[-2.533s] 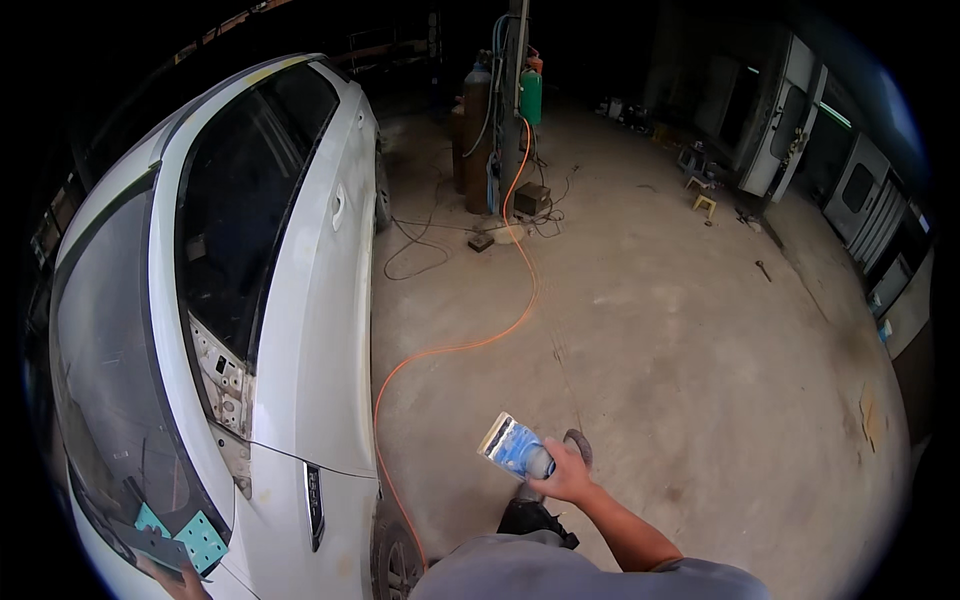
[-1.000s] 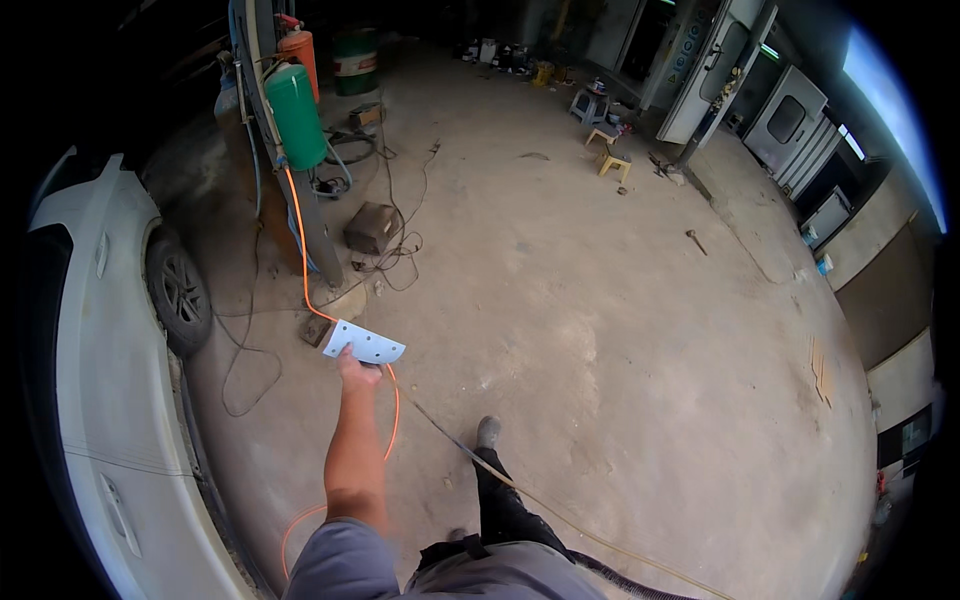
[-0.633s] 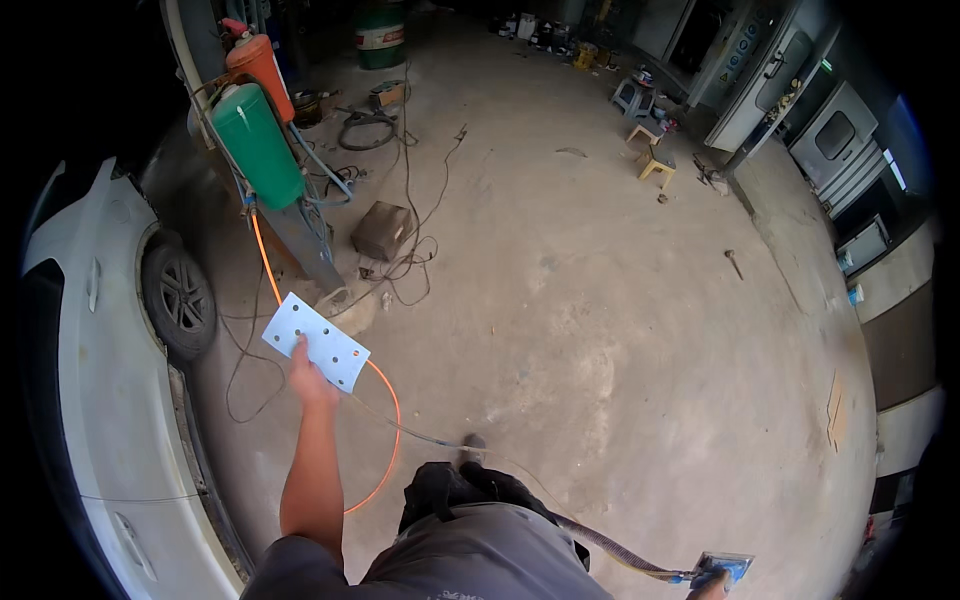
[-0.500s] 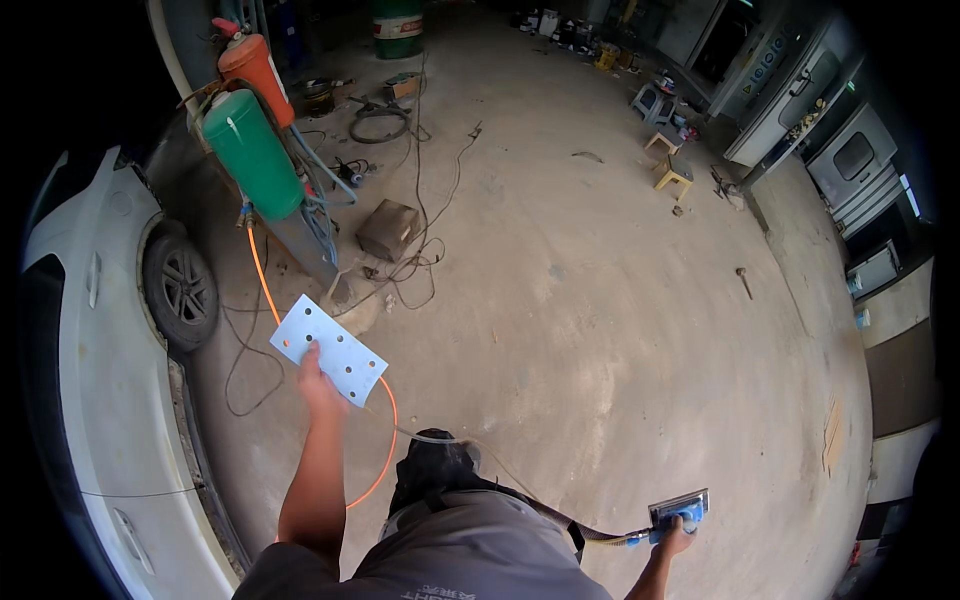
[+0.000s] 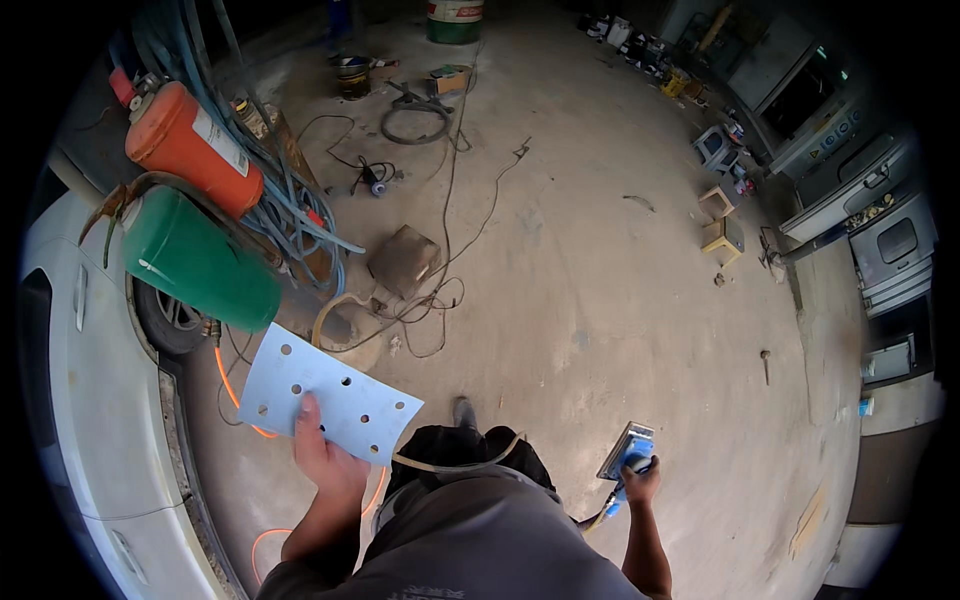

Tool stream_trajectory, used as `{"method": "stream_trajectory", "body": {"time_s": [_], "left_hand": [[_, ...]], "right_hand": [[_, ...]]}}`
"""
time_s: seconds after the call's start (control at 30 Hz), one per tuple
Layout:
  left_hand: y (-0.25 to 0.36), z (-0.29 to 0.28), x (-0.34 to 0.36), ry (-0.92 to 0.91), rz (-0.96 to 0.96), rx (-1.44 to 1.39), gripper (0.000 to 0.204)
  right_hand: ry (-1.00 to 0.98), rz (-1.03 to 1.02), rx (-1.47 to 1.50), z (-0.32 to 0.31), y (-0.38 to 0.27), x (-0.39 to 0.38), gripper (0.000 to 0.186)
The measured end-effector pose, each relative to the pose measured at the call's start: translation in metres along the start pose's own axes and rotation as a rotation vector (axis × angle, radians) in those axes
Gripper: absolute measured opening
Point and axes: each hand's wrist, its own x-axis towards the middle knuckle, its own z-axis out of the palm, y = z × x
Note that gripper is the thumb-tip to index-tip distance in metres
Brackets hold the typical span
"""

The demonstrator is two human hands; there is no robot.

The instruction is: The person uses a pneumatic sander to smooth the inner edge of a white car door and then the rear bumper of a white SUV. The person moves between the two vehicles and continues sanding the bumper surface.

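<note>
In my left hand [image 5: 325, 455] is a light blue sandpaper sheet [image 5: 335, 385] punched with several round holes. The thumb presses on its face and the fingers go behind it. My right hand [image 5: 643, 480], away to the right, is wrapped round a blue sander [image 5: 630, 455] with a flat rectangular pad. The pad is tilted up, facing away from me. A hose [image 5: 592, 522] runs from the sander back beside my body. The sheet and the sander are well apart.
A white car [image 5: 110, 400] stands close on the left. Before it are a green cylinder [image 5: 195, 260], an orange cylinder [image 5: 195, 150] and coiled blue hoses [image 5: 315, 240]. A brown box [image 5: 405, 260] and loose cables lie on the floor [image 5: 600, 260]. Small stools [image 5: 722, 238] stand at the far right.
My left hand has brought the sheet nearer and lower. The sander has come inward and up, with its pad turned. The view has shifted closer to the cylinders.
</note>
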Motion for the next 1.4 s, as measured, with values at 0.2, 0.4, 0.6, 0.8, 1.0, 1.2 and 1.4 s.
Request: {"method": "stream_trajectory", "body": {"time_s": [0.2, 0.4, 0.6, 0.8, 1.0, 1.2, 1.4], "left_hand": [[-0.005, 0.043, 0.078, -0.026, 0.17, 0.325, 0.042], [-0.031, 0.111, 0.17, 0.014, 0.094, 0.54, 0.054], [-0.041, 0.219, 0.271, 0.154, -0.024, 0.45, 0.075], [-0.063, 0.289, 0.335, 0.273, 0.075, 0.47, 0.067], [-0.088, 0.325, 0.402, 0.381, 0.201, 0.455, 0.049], [-0.099, 0.321, 0.482, 0.387, 0.199, 0.353, 0.039], [-0.112, 0.32, 0.525, 0.443, 0.192, 0.304, 0.037]], "right_hand": [[-0.071, 0.134, -0.072, 0.047, -0.087, 0.1, 0.094], [-0.161, 0.144, -0.092, 0.153, -0.116, 0.22, 0.093], [-0.209, 0.157, -0.059, 0.245, -0.227, 0.369, 0.072], [-0.319, -0.099, -0.063, 0.29, -0.359, 0.514, 0.057], [-0.297, -0.226, -0.008, 0.302, -0.464, 0.582, 0.054], [-0.189, -0.089, 0.038, 0.319, -0.43, 0.586, 0.065], [-0.072, 0.246, 0.003, 0.348, -0.308, 0.545, 0.081]]}}
